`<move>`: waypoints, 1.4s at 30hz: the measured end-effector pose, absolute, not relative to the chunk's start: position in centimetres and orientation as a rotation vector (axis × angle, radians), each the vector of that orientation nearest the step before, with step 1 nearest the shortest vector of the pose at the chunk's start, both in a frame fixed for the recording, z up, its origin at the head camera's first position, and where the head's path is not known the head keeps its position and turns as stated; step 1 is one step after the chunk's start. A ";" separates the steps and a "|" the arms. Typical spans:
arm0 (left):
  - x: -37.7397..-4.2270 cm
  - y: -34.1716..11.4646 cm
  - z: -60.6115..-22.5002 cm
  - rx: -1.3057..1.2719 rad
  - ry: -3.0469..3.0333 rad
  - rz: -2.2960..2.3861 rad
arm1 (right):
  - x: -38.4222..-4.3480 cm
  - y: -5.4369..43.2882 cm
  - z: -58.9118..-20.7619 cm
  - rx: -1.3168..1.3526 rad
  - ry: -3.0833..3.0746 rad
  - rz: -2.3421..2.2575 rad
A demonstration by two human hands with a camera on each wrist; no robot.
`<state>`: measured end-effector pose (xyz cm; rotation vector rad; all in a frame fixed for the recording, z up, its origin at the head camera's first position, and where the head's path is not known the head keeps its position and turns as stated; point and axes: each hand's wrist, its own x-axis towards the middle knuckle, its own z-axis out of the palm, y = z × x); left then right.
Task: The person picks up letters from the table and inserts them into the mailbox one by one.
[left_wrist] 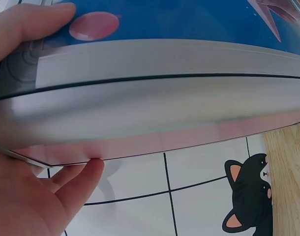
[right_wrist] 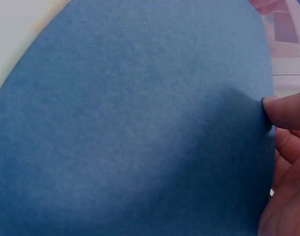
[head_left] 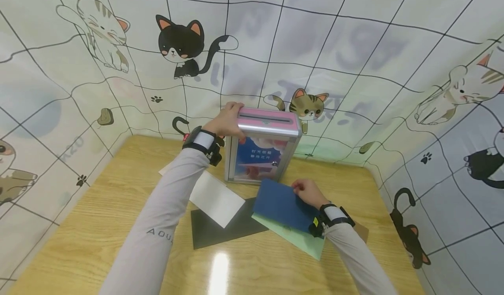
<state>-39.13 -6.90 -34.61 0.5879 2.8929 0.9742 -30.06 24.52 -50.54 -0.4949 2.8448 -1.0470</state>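
A pink and silver letter box (head_left: 261,155) stands upright on the table, with a slot in its top and a small lock on its front panel. My left hand (head_left: 227,121) grips its upper left corner, the thumb on the front and fingers behind, as the left wrist view (left_wrist: 42,196) also shows. In my right hand (head_left: 311,193) is a flat blue envelope (head_left: 279,205), pinched by its edge between thumb and fingers. The right wrist view is mostly filled by that envelope (right_wrist: 130,108). Beneath it lies a light green envelope (head_left: 297,240).
Left of the blue envelope, white envelopes (head_left: 218,201) overlap a black one (head_left: 212,231) on the wooden table (head_left: 157,268). A brown piece (head_left: 361,232) shows partly behind my right forearm. A cat-patterned wall covering (head_left: 252,45) rises close behind the box.
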 end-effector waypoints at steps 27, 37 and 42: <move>-39.1 -6.9 -34.6 0.569 2.890 0.979 | -29.5 24.1 -46.7 -0.468 2.819 -1.112; -39.1 -6.9 -34.7 0.578 2.896 0.986 | -29.5 24.0 -46.0 -0.441 2.816 -1.089; -38.9 -6.9 -34.5 0.574 2.882 1.001 | -29.7 24.0 -45.7 -0.469 2.827 -1.104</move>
